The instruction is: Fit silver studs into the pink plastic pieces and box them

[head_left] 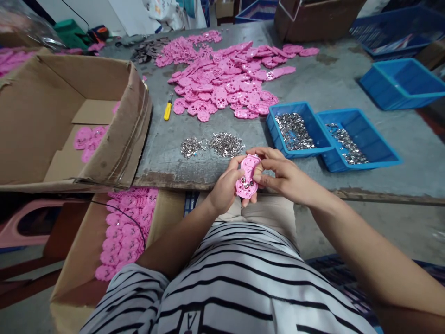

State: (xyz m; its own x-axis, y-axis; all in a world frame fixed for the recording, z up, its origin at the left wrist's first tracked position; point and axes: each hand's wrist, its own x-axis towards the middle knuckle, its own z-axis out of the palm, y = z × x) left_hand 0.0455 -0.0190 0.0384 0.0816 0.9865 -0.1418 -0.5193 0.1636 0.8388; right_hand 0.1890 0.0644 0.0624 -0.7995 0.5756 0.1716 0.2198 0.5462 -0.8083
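A pink molded plastic part (247, 189) with small shiny metal pieces set in it lies over my lap at the table's front edge. My left hand (225, 188) grips it from the left, thumb on its face and fingers beneath. My right hand (276, 171) is closed at its right side, thumb and fingers pressed against the upper face; whether a small piece sits in that pinch is hidden. Just beyond my hands are two small heaps of metal pieces, a left heap (191, 147) and a right heap (226, 144).
Many pink parts (222, 83) are piled at the table's middle. Blue bins of metal pieces, a nearer bin (302, 152) and a farther bin (377, 164), stand right. A yellow-handled screwdriver (168, 110) lies left of the pile. Cardboard boxes, one on the table (104, 79) and one below (167, 218), are left.
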